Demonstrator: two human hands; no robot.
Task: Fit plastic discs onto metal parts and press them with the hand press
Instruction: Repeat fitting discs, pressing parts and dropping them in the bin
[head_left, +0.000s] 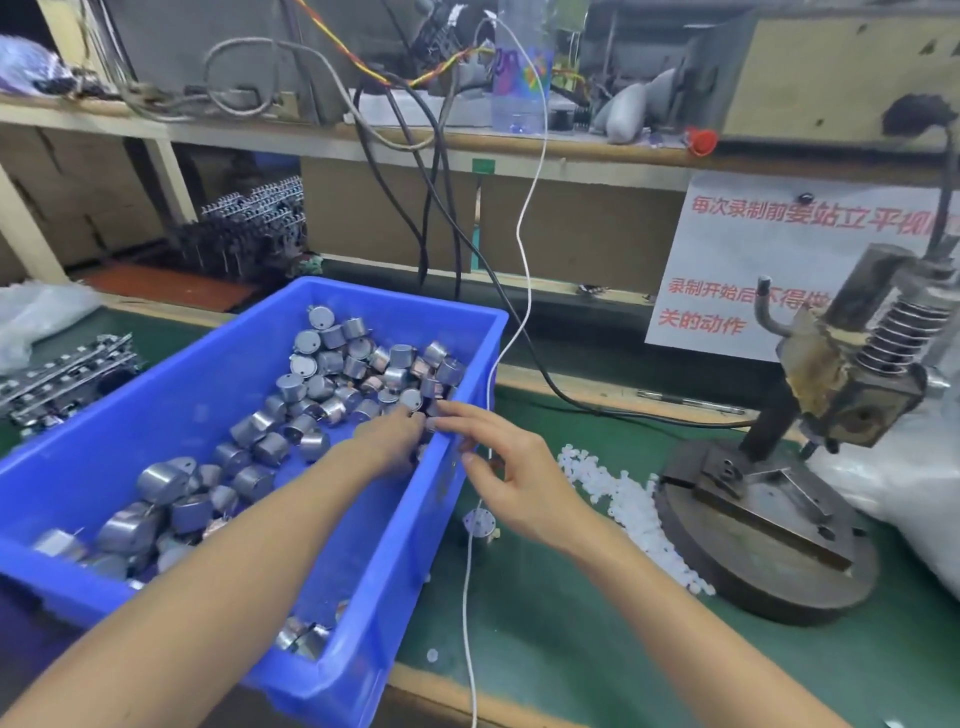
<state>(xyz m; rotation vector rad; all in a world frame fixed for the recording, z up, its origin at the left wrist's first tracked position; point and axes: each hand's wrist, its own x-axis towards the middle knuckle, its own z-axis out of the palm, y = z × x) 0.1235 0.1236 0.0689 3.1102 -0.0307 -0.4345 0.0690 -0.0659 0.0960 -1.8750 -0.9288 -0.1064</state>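
Note:
A blue bin (363, 597) holds several round metal parts (322, 384). My left hand (392, 439) reaches into the bin near its right wall, fingers curled among the parts; what it holds is hidden. My right hand (511, 478) hovers over the bin's right rim, its fingertips meeting the left hand's. One metal part (480, 522) stands on the green mat below my right hand. A pile of white plastic discs (631, 512) lies between that part and the hand press (779, 499), whose base plate is bare.
A white cable (470, 597) hangs down past the bin's right side to the table's front edge. A black cable (571, 400) runs to the press. A printed paper sign (737, 270), a plastic bag (914, 493) and stacked metal strips (62, 374) surround the mat.

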